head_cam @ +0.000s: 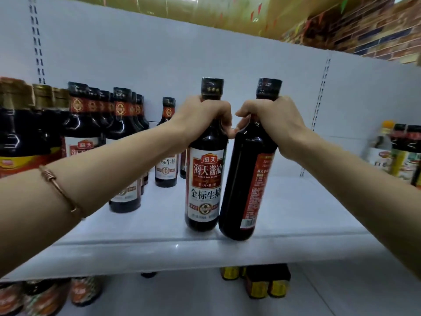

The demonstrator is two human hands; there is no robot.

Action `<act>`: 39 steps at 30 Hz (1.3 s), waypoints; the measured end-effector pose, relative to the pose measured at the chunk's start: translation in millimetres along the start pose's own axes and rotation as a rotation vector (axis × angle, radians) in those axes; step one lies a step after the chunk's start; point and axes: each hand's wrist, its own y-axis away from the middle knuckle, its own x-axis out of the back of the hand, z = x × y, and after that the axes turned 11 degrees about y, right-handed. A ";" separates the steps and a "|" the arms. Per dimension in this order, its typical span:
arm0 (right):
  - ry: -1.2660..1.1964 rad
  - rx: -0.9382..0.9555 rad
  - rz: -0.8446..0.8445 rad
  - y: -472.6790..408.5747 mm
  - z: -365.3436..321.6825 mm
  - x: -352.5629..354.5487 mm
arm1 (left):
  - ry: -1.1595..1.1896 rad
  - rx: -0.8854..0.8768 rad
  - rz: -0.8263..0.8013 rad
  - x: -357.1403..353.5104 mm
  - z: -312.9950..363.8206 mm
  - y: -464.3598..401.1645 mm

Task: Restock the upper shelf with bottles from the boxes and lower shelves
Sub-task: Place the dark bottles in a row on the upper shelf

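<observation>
Two soy sauce bottles held by the neck at the front of the upper shelf [296, 213].

Left of the hands, a stocked group of dark bottles [123, 137] stands in rows; at least eight caps show, the exact count hidden by overlap. The left hand [202, 115] is curled round the neck of the left bottle [205, 179], label forward and upright on the shelf. The right hand [271, 119] grips the neck of the right bottle [246, 179], tilted, its label turned aside, touching its neighbour; a neck grip probably eases sliding both back. Right of the hands, about three bottles [401, 153] stand apart.
</observation>
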 end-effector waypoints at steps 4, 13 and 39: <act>-0.005 0.004 -0.045 -26.8 17.5 -14.6 | -0.059 0.007 0.082 8.3 -14.7 -18.2; 0.022 0.049 -0.137 -74.9 58.5 -49.4 | -0.154 0.052 0.141 26.2 -56.3 -54.1; -0.273 0.026 -0.345 -73.2 96.5 -83.3 | -0.059 0.209 0.244 40.9 -117.5 4.4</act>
